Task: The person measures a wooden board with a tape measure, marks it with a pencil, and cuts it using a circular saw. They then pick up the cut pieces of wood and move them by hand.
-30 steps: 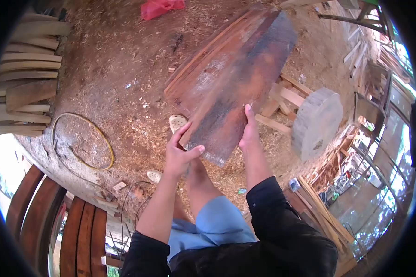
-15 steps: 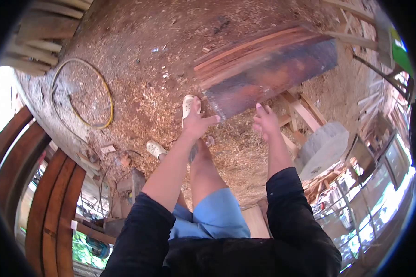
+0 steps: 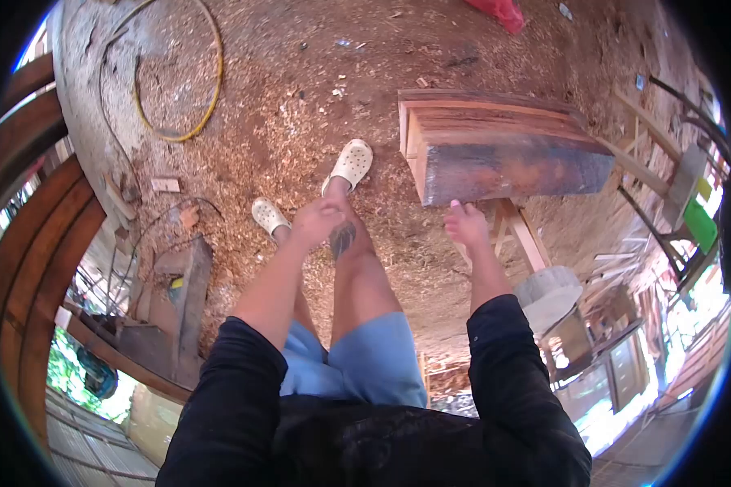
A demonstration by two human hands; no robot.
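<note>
Nothing is in my left hand [image 3: 318, 223], which hangs over my shin with its fingers loosely bent and apart. My right hand [image 3: 468, 224] is just below the near edge of a thick stack of timber boards [image 3: 520, 169], fingers half curled and apart, with no object in them. The near face of the stack is weathered, dark grey with rusty patches, while its upper boards show reddish brown grain. Wooden trestle legs [image 3: 525, 235] support the stack from below.
Wood shavings cover the dirt floor around my clogs [image 3: 352, 162]. A yellow hose [image 3: 219, 73] lies coiled at upper left. Dark curved beams [image 3: 45, 268] stand on the left. A round pale block [image 3: 551, 294] sits at right, and a green item [image 3: 700, 225] farther right.
My view has swung, and the timber stack now appears farther right with its end showing. My left hand has drawn back from the stack's near corner; my right hand stays by its lower edge.
</note>
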